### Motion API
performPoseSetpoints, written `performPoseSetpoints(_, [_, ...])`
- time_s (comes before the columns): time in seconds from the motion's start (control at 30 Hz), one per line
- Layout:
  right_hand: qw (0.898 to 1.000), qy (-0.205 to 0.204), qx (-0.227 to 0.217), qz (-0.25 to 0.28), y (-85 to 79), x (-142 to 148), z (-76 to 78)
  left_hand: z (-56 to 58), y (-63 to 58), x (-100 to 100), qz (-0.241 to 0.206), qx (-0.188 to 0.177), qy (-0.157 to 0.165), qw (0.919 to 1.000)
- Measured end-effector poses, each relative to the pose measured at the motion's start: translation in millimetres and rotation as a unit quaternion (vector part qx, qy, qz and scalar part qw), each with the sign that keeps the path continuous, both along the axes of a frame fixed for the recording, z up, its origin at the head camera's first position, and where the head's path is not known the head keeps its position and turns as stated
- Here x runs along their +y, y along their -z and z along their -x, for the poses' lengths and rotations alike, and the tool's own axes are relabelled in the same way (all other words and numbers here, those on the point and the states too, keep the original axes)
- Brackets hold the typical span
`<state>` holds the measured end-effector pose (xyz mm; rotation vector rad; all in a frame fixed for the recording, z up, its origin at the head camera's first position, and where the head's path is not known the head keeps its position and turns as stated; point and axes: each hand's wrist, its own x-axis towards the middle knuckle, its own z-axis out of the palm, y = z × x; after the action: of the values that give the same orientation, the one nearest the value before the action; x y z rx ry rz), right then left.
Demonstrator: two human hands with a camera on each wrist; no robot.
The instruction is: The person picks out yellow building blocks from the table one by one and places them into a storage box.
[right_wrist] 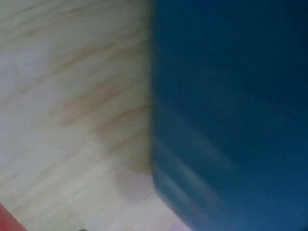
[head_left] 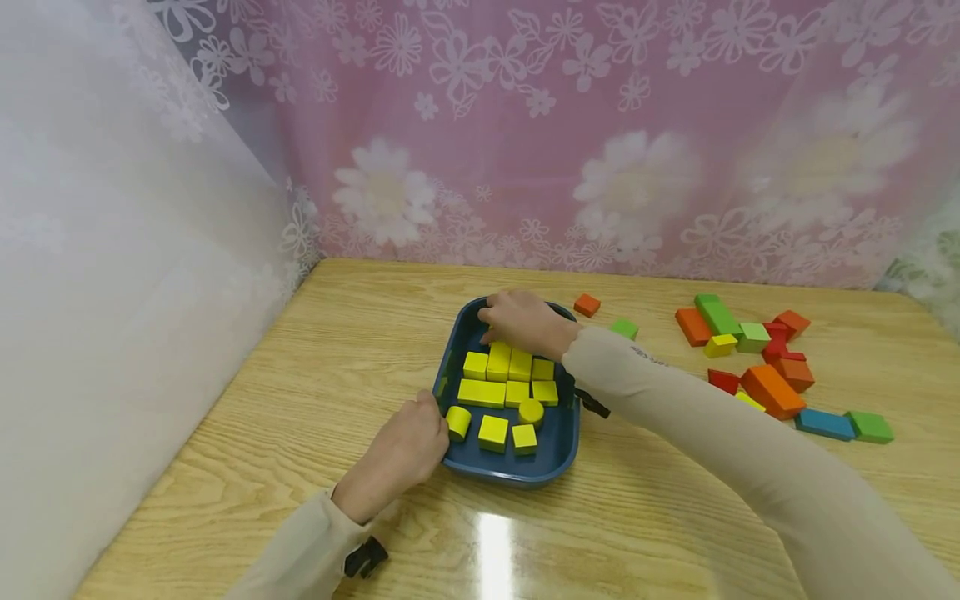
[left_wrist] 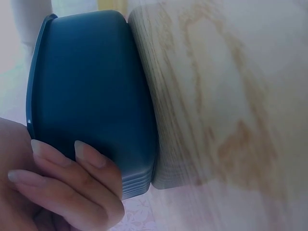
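Observation:
A dark blue tray point(head_left: 504, 477) sits on the table with several yellow blocks point(head_left: 482, 393) in it, among them cuboids, cubes and cylinders. My left hand point(head_left: 405, 446) grips the near left side of the tray. In the left wrist view its bent fingers point(left_wrist: 91, 178) lie against the outer wall. Over the tray's far end reaches my right hand point(head_left: 528, 321), fingers pointing down inside beside the farthest yellow blocks. Whether those fingers hold a block is hidden. The right wrist view shows just the blurred tray wall point(right_wrist: 231, 115) and tabletop, no fingers.
Right of the tray lies a loose group of coloured blocks, with an orange block point(head_left: 772, 392), a blue block point(head_left: 825, 424) and a long green block point(head_left: 716, 314). A small orange block point(head_left: 587, 305) is near the tray's far right corner. A pink flowered curtain point(head_left: 525, 150) hangs behind.

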<state>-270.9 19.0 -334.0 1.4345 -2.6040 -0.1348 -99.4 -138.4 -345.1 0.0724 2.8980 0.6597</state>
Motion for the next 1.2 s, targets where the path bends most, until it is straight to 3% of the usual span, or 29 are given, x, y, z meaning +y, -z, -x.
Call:
performPoseSetpoints(0.3, [1.000,-0.002,0.015,0.003,7.8,4,-2.0,-0.8,-0.5,0,0.002,-0.005,-0.004,1.0000])
performPoseSetpoints(0.53, [1.000,0.011,-0.014,0.014,6.1,9,-3.8,-1.2,-1.0,0,0.003,0.001,-0.001,1.0000])
performPoseSetpoints(0.7, [0.997,-0.021,-0.006,0.069,1.6,25,-2.4,-1.4,-1.0,0,0.002,0.002,-0.005,1.0000])
performPoseSetpoints(0.9, [0.977,-0.075,0.066,0.190,-5.3,75,4.8,-0.4,-0.4,2,-0.005,-0.004,-0.011,0.9999])
performPoseSetpoints(1.0, [0.968,-0.080,0.087,0.224,-3.8,110,7.9,0.2,-0.8,2,-0.003,-0.004,-0.011,0.9999])
performPoseSetpoints(1.1, [0.968,-0.058,0.087,0.226,0.1,146,9.0,0.2,-1.2,2,0.000,-0.006,-0.015,0.9999])
performPoseSetpoints(1.2, [0.973,-0.011,0.079,0.215,4.5,181,8.0,0.1,-0.9,2,-0.001,-0.008,-0.020,0.9998])
